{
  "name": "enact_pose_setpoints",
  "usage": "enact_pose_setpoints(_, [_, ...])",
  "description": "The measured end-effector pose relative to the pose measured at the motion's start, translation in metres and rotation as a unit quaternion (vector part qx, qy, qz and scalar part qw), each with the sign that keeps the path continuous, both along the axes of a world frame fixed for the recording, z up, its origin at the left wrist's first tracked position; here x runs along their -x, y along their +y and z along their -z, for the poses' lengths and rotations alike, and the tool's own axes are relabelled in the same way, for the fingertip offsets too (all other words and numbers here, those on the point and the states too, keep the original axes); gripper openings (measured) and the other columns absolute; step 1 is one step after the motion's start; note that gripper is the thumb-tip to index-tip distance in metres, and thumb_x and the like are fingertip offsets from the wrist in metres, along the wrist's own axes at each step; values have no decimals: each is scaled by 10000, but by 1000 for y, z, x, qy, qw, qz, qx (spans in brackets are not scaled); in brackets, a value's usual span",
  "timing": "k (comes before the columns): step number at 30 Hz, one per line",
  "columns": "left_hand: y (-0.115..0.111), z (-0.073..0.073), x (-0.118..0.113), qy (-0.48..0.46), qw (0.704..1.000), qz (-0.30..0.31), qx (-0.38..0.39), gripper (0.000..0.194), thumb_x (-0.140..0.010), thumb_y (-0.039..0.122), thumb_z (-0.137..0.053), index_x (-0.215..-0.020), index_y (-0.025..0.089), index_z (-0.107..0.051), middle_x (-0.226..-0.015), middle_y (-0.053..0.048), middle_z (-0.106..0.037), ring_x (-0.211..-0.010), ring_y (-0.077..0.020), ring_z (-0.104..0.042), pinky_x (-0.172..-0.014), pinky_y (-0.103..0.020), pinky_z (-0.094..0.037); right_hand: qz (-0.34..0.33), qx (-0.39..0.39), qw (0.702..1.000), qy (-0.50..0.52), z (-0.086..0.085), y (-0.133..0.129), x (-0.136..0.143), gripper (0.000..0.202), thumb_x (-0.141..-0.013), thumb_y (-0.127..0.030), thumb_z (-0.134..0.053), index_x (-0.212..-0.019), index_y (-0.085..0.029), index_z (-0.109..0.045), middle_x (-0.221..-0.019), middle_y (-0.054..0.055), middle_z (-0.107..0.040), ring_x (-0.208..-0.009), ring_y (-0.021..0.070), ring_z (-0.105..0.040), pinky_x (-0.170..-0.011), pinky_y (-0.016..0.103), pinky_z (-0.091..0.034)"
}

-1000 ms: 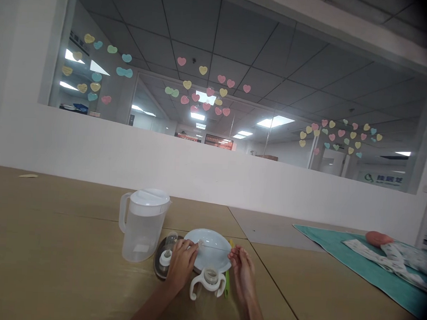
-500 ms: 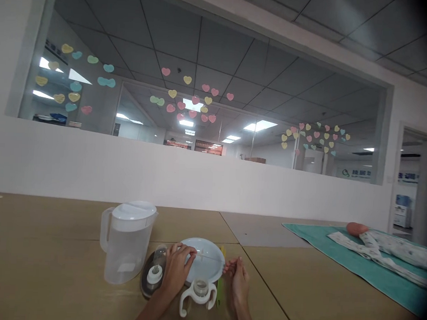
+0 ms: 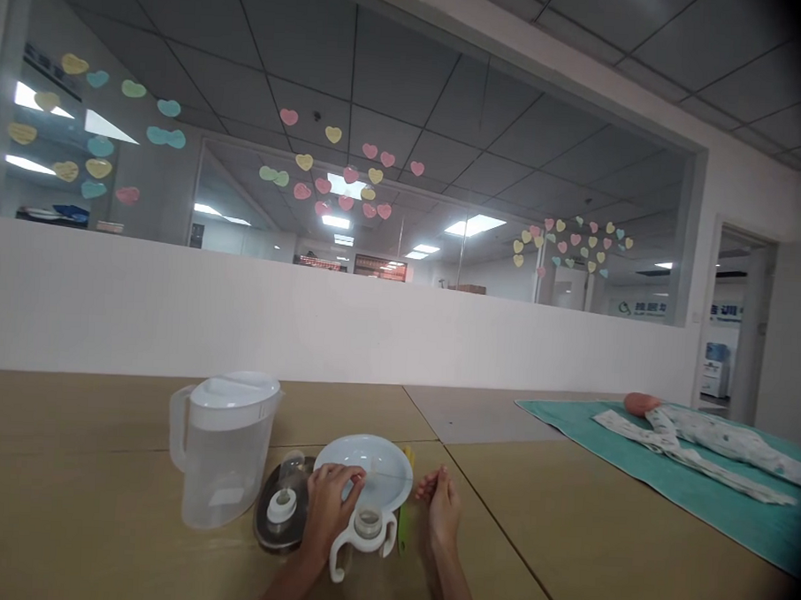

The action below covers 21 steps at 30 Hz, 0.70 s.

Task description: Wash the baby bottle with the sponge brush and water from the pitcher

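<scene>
My left hand (image 3: 331, 502) is over the left side of a pale blue bowl (image 3: 392, 503), its thumb and fingers pinched together. A thin, pale, straw-like piece (image 3: 386, 474) runs from those fingertips across the bowl; it is faint. To the right of the bowl, my right hand (image 3: 442, 512) is held with curled fingers; whatever they hold, if anything, is hidden. Between the hands, in front of the bowl, stands a clear baby bottle (image 3: 368, 522) with a white two-handled holder (image 3: 347, 540). A dark oval tray (image 3: 264, 517) lies left of my left hand, carrying a white bottle collar (image 3: 281, 505) and a clear cap (image 3: 293, 465).
A lidded clear water jug (image 3: 224, 469) stands left of the tray. Green and yellow utensils (image 3: 402, 528) lie beside the bowl. At the right, a doll (image 3: 641, 404) in patterned clothes lies on a green mat (image 3: 716, 517). A white wall (image 3: 346, 333) with a window rises behind the table.
My right hand has drawn slightly away from the bowl's right edge and from the thin piece's end. My left hand keeps its pinch over the bowl. The whole view has shifted a little.
</scene>
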State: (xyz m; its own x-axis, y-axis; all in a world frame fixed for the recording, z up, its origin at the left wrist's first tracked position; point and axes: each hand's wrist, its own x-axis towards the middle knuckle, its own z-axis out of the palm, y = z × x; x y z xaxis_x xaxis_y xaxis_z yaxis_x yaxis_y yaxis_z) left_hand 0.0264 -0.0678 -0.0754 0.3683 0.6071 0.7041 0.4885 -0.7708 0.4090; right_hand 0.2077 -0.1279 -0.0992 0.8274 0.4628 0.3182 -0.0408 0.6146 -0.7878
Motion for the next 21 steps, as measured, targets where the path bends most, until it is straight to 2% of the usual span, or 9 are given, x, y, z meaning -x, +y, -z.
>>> enact_pose_setpoints(4, [-2,4,-1,-5,1000,6,-5,230,-898,344,-461,-898,260,-675,-885,-14,-699,-913,-238,-586,-844,-394,-338,-18,19,998,50,1,-1,-2,587,-587,-768,-600,-567,-191,-494,-482,-37,-516,-429,100,-473,-441,234,-404])
enact_pose_setpoints(9, [-7,1,0,0,1000,10,-13,219,-906,325,-463,-873,251,-667,-901,-13,-690,-928,-234,-572,-869,-403,-319,-21,18,998,62,3,-1,-4,590,-543,-768,-628,-558,-196,-486,-481,-51,-501,-435,92,-460,-435,228,-392])
enact_pose_setpoints(15, [-10,0,1,1,1000,16,-2,210,-911,316,-464,-876,253,-662,-922,-13,-689,-939,-233,-564,-869,-403,-318,-52,14,997,62,4,-1,-4,546,-568,-723,-646,-587,-195,-509,-511,-35,-531,-464,108,-498,-467,246,-431])
enact_pose_setpoints(21, [-10,2,0,0,1000,19,2,187,-905,315,-484,-879,249,-658,-899,-1,-683,-924,-224,-563,-861,-391,-318,-55,5,996,73,6,0,-4,506,-607,-693,-627,-622,-203,-505,-536,-32,-544,-497,113,-526,-503,252,-463])
